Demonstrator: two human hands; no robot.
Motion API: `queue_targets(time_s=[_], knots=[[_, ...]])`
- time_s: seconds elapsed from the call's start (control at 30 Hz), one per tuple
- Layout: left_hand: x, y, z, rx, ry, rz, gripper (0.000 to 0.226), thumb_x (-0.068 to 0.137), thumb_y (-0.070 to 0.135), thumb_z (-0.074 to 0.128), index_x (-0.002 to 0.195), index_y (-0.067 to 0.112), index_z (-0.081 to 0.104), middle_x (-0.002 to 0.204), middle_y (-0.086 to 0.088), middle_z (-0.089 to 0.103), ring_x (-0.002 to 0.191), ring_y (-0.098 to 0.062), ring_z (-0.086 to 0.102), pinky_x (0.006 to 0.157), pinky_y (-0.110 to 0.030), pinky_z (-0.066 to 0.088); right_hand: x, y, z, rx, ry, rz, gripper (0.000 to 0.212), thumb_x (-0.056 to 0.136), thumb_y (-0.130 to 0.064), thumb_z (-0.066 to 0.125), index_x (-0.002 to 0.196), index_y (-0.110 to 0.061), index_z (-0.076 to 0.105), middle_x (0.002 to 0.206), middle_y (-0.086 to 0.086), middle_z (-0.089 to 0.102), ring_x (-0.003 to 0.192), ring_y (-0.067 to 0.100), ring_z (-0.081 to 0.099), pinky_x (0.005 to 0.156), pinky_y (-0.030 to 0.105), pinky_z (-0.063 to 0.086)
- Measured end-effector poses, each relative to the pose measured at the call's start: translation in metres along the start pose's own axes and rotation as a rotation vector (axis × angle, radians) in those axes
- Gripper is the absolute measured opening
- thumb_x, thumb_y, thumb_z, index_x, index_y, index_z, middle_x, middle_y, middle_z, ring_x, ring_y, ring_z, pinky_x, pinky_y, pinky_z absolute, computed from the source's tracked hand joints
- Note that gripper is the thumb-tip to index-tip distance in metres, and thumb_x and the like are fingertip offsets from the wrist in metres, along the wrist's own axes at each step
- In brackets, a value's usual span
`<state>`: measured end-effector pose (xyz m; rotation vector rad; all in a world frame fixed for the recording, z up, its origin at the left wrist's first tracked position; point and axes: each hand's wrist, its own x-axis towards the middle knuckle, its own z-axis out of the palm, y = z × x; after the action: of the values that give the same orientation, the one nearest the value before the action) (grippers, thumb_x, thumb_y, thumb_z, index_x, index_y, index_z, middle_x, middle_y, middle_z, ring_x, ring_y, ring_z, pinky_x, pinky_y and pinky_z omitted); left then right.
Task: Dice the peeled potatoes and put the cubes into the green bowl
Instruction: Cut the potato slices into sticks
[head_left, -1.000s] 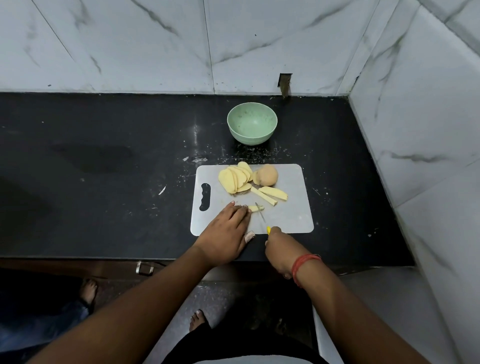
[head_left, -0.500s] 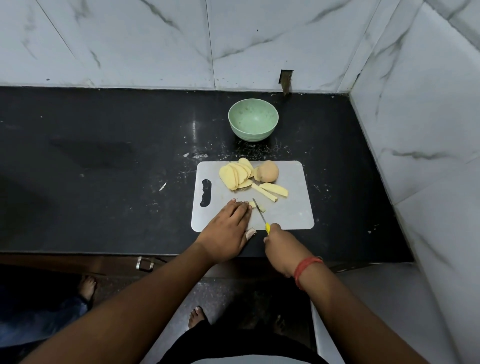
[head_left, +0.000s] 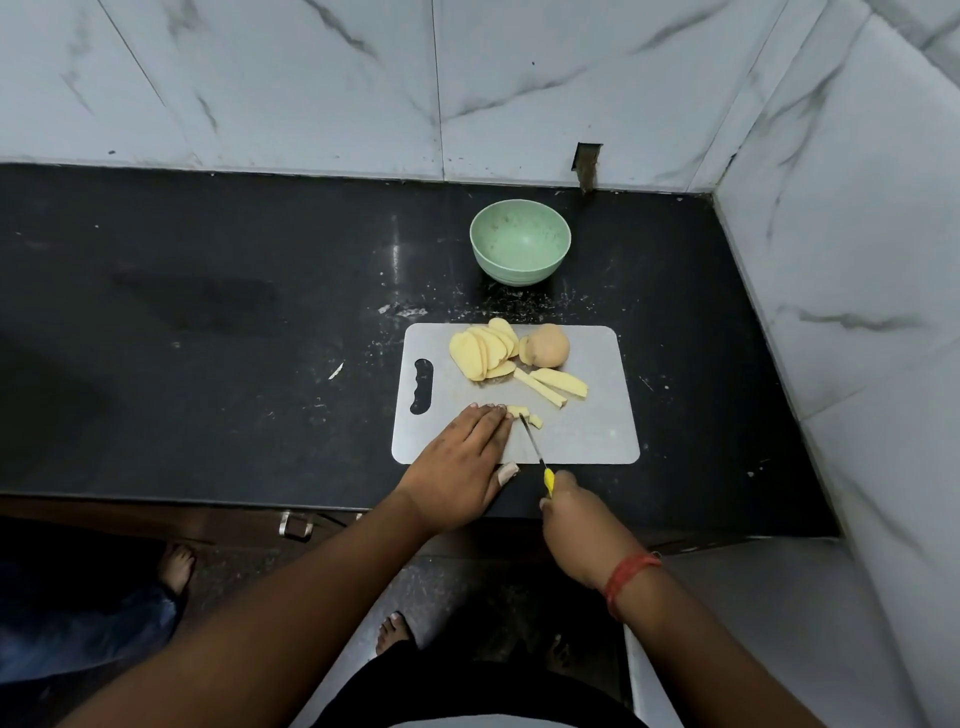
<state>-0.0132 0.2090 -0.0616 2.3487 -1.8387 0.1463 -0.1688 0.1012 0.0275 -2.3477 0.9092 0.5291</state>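
Observation:
A white cutting board (head_left: 597, 431) lies on the black counter. On its far side sit a fan of potato slices (head_left: 480, 353), a whole peeled potato (head_left: 548, 345) and two potato sticks (head_left: 556, 384). My left hand (head_left: 457, 467) lies flat on the board, its fingertips pressing a potato stick (head_left: 514, 411). My right hand (head_left: 579, 519) grips a yellow-handled knife (head_left: 535, 449), whose blade tip is at that stick, next to a small cut cube (head_left: 535, 421). The green bowl (head_left: 519, 249) stands behind the board and looks bare inside.
White marble walls close off the counter at the back and on the right. Small potato scraps (head_left: 405, 310) dot the counter near the bowl. Another person's foot (head_left: 176, 566) shows at the lower left on the floor.
The knife blade has swung left to the stick under my left fingertips, and small pieces now lie cut beside it. My left hand has kept its place.

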Motion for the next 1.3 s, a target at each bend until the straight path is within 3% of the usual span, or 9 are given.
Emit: queue_targets(time_s=[0.07,0.23,0.5,0.67,0.77,1.0,1.13,1.23,1.3], knots=[[-0.005,0.001,0.001,-0.022,0.046,-0.030,0.064,0.109,0.044,0.038,0.150,-0.004,0.044,0.153,-0.023,0.045,0.143,-0.038,0.040,0.123,-0.048,0.028,0.006,-0.008,-0.005,-0.011,0.019,0.004,0.026,0.103,-0.014,0.038,0.123,0.001,0.039,0.107,0.017,0.061,0.079,0.025,0.056,0.066,0.029,0.038],[-0.009,0.001,0.002,-0.070,0.033,-0.069,0.062,0.108,0.043,0.042,0.148,-0.004,0.047,0.151,-0.022,0.048,0.142,-0.036,0.042,0.123,-0.046,0.028,0.024,-0.022,-0.011,0.054,-0.074,0.022,0.029,0.100,-0.011,0.036,0.126,0.001,0.040,0.119,0.021,0.056,0.110,0.038,0.057,0.077,0.031,0.038],[-0.007,0.001,0.005,-0.090,0.035,-0.060,0.060,0.108,0.041,0.044,0.148,-0.004,0.048,0.148,-0.021,0.049,0.139,-0.036,0.044,0.123,-0.045,0.029,0.012,-0.010,0.001,0.039,-0.135,0.042,0.031,0.100,-0.010,0.037,0.129,0.000,0.037,0.119,0.020,0.056,0.108,0.035,0.058,0.078,0.029,0.039],[-0.010,0.001,0.006,-0.121,0.055,-0.081,0.062,0.109,0.042,0.042,0.151,-0.002,0.043,0.154,-0.020,0.044,0.144,-0.035,0.040,0.123,-0.046,0.029,0.003,-0.008,0.000,-0.001,-0.003,-0.011,0.023,0.103,-0.015,0.037,0.121,-0.002,0.039,0.099,0.014,0.059,0.080,0.024,0.060,0.054,0.025,0.035],[-0.012,0.002,0.005,-0.135,0.072,-0.101,0.061,0.108,0.040,0.043,0.151,-0.003,0.043,0.154,-0.021,0.043,0.143,-0.035,0.041,0.121,-0.047,0.031,0.008,-0.015,-0.002,-0.046,0.052,-0.038,0.023,0.103,-0.017,0.039,0.120,-0.002,0.039,0.084,0.005,0.049,0.057,0.009,0.040,0.046,0.023,0.023],[-0.014,0.000,0.006,-0.162,0.077,-0.104,0.057,0.106,0.034,0.047,0.148,-0.004,0.047,0.150,-0.021,0.047,0.138,-0.036,0.045,0.121,-0.047,0.032,0.023,-0.024,-0.001,-0.006,-0.074,-0.013,0.007,0.101,-0.015,0.038,0.107,-0.012,0.035,0.072,-0.003,0.033,0.059,0.007,0.031,0.050,0.021,0.026],[-0.012,0.000,0.004,-0.186,0.071,-0.103,0.056,0.106,0.033,0.048,0.147,-0.005,0.047,0.148,-0.021,0.048,0.136,-0.036,0.046,0.121,-0.046,0.032,0.030,-0.022,-0.004,0.084,-0.136,0.023,0.024,0.100,-0.013,0.037,0.123,-0.006,0.042,0.073,-0.004,0.030,0.059,0.007,0.028,0.052,0.017,0.026],[-0.010,0.001,0.002,-0.193,0.074,-0.105,0.056,0.106,0.032,0.047,0.146,-0.006,0.048,0.146,-0.021,0.049,0.134,-0.035,0.047,0.120,-0.045,0.033,0.033,-0.025,-0.008,0.070,0.021,-0.026,0.011,0.096,-0.033,0.045,0.089,-0.028,0.051,0.061,-0.011,0.025,0.048,0.002,0.015,0.035,0.013,0.008],[-0.010,0.002,0.000,-0.192,0.079,-0.101,0.055,0.106,0.032,0.046,0.146,-0.006,0.048,0.144,-0.021,0.050,0.132,-0.035,0.048,0.120,-0.044,0.034,0.022,-0.029,-0.007,-0.284,-0.033,-0.132,0.040,0.098,-0.040,0.033,0.062,-0.029,0.046,0.055,-0.012,0.023,0.044,0.005,0.014,0.042,0.010,0.007]])
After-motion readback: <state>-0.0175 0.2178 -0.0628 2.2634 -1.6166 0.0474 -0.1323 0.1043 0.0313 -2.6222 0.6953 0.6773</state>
